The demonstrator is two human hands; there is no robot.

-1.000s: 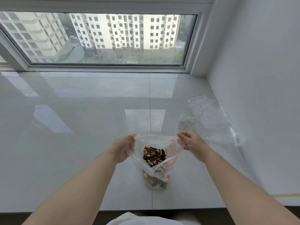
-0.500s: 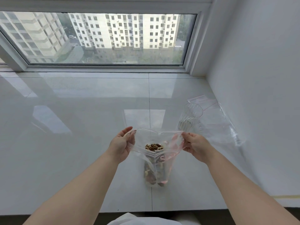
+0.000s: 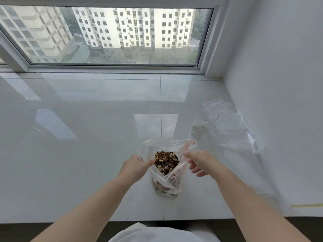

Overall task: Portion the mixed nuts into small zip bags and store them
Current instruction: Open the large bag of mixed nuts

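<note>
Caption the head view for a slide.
Both hands, left and right, hold open a clear plastic zip bag of mixed nuts on a glossy white sill.

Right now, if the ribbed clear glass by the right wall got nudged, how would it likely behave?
The ribbed glass stands upright and looks almost empty, so it is probably light and could slide on the glossy sill. It looks taller than wide, so a high push might tip it. It seems to be glass, so likely fragile.

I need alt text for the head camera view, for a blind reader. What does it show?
Two bare hands hold open a clear bag of mixed nuts on a glossy white sill: left hand grips one edge, right hand pinches the other. An empty glass and spare zip bags lie right, below a window.
</note>
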